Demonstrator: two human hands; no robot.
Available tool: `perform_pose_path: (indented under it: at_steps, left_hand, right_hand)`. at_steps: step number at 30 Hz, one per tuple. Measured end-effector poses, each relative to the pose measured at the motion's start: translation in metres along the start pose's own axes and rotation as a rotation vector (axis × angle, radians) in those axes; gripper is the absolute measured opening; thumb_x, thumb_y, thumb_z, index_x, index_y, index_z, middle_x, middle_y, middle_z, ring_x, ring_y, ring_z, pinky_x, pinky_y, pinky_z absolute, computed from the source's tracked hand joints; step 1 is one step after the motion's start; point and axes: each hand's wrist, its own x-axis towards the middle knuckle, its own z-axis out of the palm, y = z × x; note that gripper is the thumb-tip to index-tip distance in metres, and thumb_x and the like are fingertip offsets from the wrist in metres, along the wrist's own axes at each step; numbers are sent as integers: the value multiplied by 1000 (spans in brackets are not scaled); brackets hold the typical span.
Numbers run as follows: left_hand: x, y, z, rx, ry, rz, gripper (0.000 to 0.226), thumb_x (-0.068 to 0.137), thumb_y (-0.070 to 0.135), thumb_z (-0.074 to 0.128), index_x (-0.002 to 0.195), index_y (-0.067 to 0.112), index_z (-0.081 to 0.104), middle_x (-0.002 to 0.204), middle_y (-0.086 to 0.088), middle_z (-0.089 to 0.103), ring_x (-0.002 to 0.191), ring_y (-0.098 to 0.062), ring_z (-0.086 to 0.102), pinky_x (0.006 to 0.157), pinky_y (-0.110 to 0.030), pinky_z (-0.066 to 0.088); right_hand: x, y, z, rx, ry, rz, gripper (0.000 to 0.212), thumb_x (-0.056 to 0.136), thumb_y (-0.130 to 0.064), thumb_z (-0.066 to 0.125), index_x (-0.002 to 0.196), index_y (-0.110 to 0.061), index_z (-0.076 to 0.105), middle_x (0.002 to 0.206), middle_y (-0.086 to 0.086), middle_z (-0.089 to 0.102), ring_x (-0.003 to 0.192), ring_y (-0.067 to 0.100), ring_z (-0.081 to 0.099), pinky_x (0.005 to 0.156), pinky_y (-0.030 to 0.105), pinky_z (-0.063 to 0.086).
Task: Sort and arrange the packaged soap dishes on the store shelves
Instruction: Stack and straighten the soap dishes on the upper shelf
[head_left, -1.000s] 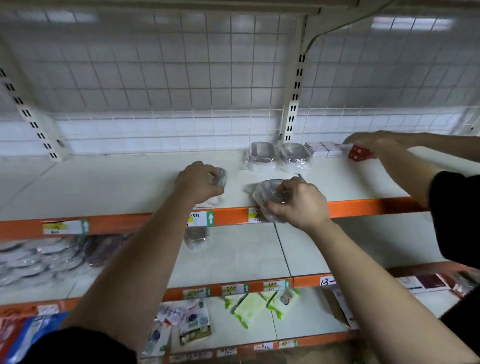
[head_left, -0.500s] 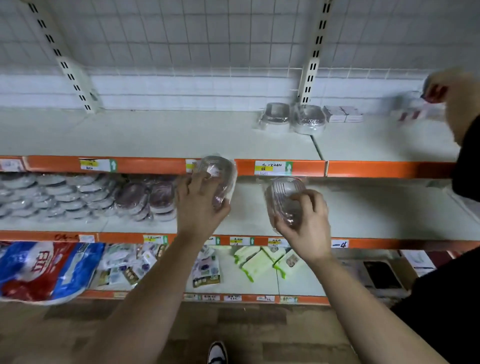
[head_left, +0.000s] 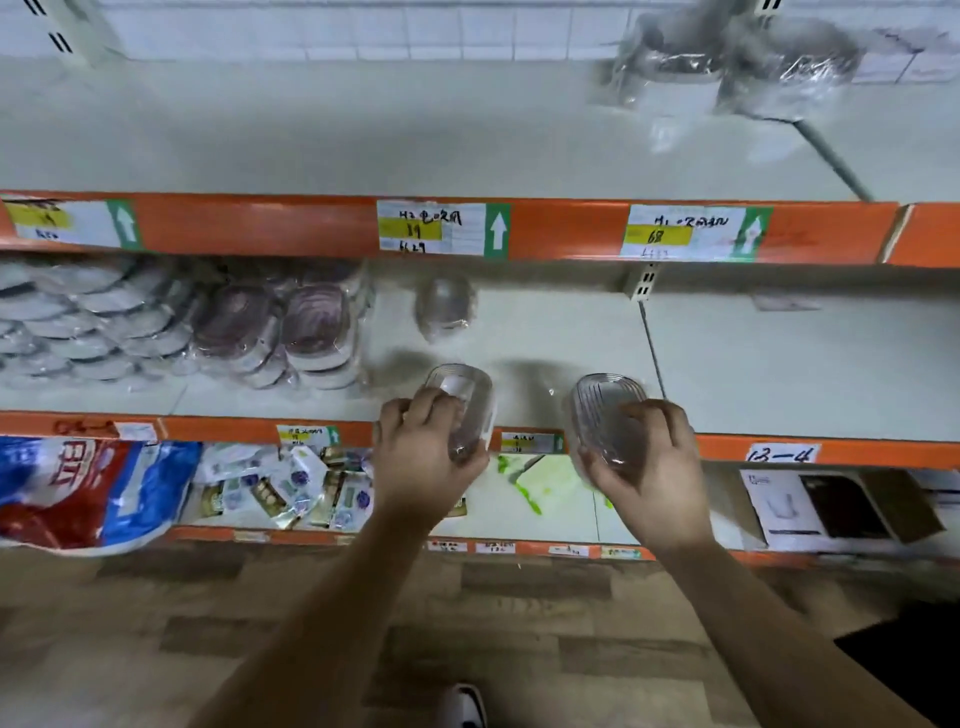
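The middle shelf (head_left: 545, 332) carries stacked soap dishes (head_left: 291, 332) at its left; over its front edge the left hand (head_left: 421, 462) curls round one clear dish (head_left: 465, 395), the right hand (head_left: 652, 473) round a second dish (head_left: 602, 408); likely light, rigid, slick in film; grip across the long sides.
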Motion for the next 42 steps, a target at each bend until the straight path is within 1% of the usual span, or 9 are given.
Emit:
perform_pose_path:
  at_steps: [10, 15, 19, 23, 25, 27, 31, 36, 42]
  left_hand:
    - [64, -59, 95, 63, -60, -32, 47, 74, 53, 58, 100, 15, 59, 103, -4, 60, 94, -32, 51, 79, -41, 47]
    - [101, -78, 114, 99, -154, -34, 54, 75, 55, 52, 108, 14, 62, 113, -5, 60, 98, -38, 52, 86, -43, 44]
    - [124, -77, 115, 88, -173, -43, 46, 86, 54, 56, 112, 17, 60, 117, -1, 58, 106, -36, 45, 88, -39, 40]
    - [117, -80, 125, 107, -69, -21, 57, 88, 61, 34, 95, 15, 68, 104, -2, 63, 99, -36, 50, 82, -41, 38]
    - [107, -86, 133, 100, 34, 12, 51, 91, 55, 38, 93, 15, 70, 102, -2, 64, 101, -37, 52, 80, -42, 36]
    - [100, -93, 139, 111, 82, 57, 44, 91, 50, 43, 102, 17, 70, 110, -2, 65, 107, -35, 52, 82, -41, 35]
    - [89, -99, 149, 125, 43, 82, 52, 91, 52, 40, 123, 18, 63, 126, -4, 61, 117, -33, 51, 89, -44, 36]
    - [89, -102, 153, 136, 85, 102, 48, 90, 47, 45, 123, 18, 62, 126, -5, 60, 119, -31, 46, 90, -43, 32]
    - [88, -106, 160, 87, 128, 123, 47, 95, 45, 39, 124, 16, 62, 127, -7, 60, 122, -32, 44, 93, -44, 33]
  right_hand:
    - [40, 27, 96, 17, 43, 0, 56, 76, -56, 60, 111, -12, 58, 115, 3, 52, 108, 29, 53, 88, 40, 48]
    - [51, 35, 116, 9, 28, 26, 58, 75, -56, 60, 112, -12, 59, 117, 3, 51, 110, 29, 52, 88, 33, 45]
    - [57, 40, 124, -9, 25, 41, 55, 76, -54, 64, 113, -13, 59, 118, 1, 51, 112, 28, 52, 86, 30, 43]
    - [62, 43, 132, 0, 39, 46, 57, 77, -58, 59, 112, -13, 59, 118, 2, 52, 112, 29, 53, 87, 31, 43]
    - [66, 45, 137, 6, 47, 35, 55, 78, -56, 60, 112, -12, 59, 118, 4, 52, 111, 30, 53, 90, 32, 43]
    - [73, 45, 143, 8, 42, 18, 54, 80, -53, 62, 114, -11, 58, 119, 6, 51, 111, 30, 52, 90, 32, 43]
    - [97, 42, 160, -5, 45, 6, 54, 81, -48, 65, 116, -9, 57, 123, 10, 50, 115, 33, 50, 87, 30, 41]
    - [135, 36, 186, 25, 57, 15, 48, 82, -42, 71, 115, -9, 58, 123, 9, 50, 115, 33, 49, 88, 34, 44]
    - [180, 27, 217, -57, 66, 16, 52, 84, -48, 71, 120, -11, 63, 127, 11, 52, 114, 36, 51, 92, 34, 43]
